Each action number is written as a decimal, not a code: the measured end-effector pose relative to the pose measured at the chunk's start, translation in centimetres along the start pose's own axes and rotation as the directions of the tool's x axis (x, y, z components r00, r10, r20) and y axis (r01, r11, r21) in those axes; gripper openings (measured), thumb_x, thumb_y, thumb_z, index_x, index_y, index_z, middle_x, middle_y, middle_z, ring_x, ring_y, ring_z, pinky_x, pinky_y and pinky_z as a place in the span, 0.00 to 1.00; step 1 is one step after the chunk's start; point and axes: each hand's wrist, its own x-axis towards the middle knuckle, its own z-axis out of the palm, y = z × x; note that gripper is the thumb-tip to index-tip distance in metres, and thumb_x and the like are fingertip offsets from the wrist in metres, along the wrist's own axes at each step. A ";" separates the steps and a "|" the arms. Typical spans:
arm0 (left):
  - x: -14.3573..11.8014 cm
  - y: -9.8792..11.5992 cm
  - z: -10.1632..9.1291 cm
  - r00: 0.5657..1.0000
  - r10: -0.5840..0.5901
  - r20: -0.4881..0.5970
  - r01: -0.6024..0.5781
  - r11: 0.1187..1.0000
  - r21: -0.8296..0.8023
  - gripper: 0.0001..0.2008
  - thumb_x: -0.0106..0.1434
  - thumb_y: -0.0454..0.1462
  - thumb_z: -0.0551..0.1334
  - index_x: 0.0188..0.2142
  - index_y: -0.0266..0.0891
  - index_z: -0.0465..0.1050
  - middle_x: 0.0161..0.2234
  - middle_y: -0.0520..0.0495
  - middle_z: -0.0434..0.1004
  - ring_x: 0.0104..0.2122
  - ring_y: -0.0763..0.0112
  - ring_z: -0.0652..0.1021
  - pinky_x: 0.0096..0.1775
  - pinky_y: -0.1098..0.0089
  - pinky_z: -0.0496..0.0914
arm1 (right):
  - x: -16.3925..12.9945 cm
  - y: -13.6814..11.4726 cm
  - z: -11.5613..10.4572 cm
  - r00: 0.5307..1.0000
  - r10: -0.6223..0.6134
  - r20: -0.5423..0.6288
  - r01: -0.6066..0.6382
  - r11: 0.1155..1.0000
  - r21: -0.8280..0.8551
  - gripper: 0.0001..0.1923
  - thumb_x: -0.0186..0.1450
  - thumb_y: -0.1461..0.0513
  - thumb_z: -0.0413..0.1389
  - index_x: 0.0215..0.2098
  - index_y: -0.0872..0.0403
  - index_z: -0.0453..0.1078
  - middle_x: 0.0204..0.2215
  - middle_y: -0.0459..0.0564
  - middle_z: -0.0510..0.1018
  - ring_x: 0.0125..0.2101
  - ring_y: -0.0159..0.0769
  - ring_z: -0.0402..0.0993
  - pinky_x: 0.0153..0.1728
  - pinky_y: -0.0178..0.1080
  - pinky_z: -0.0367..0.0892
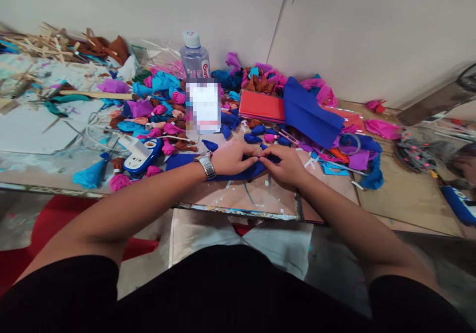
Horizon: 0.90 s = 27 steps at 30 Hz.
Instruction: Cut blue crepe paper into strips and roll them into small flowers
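My left hand [231,159], with a metal-banded watch [207,166] on the wrist, meets my right hand [284,165] at the front of the table. Thumbs and forefingers of both hands pinch together on a small part of dark blue cloth. A wider piece of the blue cloth [182,163] lies under the hands on the tabletop. Exactly how the pinched part is folded is too small to make out. Just beyond the fingers lie several small tied blue cloth bundles [253,138], a pink bundle [270,138] and pink-handled snips [289,136].
Behind stand a clear bottle [195,57] and a blurred white card [206,105]. A red pack [262,105] and a large blue sheet [312,112] lie right of them. Coloured bundles and a blue power strip [143,157] are at left, a tape roll [349,144] at right.
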 end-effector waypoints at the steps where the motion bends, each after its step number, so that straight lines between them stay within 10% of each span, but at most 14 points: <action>1: 0.0 0.0 0.0 1.000 -0.002 -0.002 0.002 1.000 -0.007 0.14 0.71 0.42 0.59 0.40 0.41 0.84 0.34 0.50 0.84 0.30 0.70 0.77 0.34 0.69 0.64 | 0.0 0.0 0.0 1.000 -0.003 0.003 0.003 1.000 0.001 0.06 0.72 0.57 0.61 0.40 0.50 0.78 0.35 0.48 0.84 0.36 0.40 0.80 0.42 0.42 0.71; 27: 0.0 0.0 0.1 0.998 -0.062 0.015 0.062 0.998 -0.017 0.16 0.71 0.43 0.58 0.42 0.40 0.84 0.32 0.50 0.83 0.29 0.70 0.74 0.34 0.68 0.63 | -0.1 -0.1 0.2 1.000 0.004 -0.014 -0.005 0.999 -0.038 0.07 0.73 0.57 0.59 0.42 0.50 0.79 0.37 0.50 0.86 0.38 0.42 0.82 0.42 0.43 0.71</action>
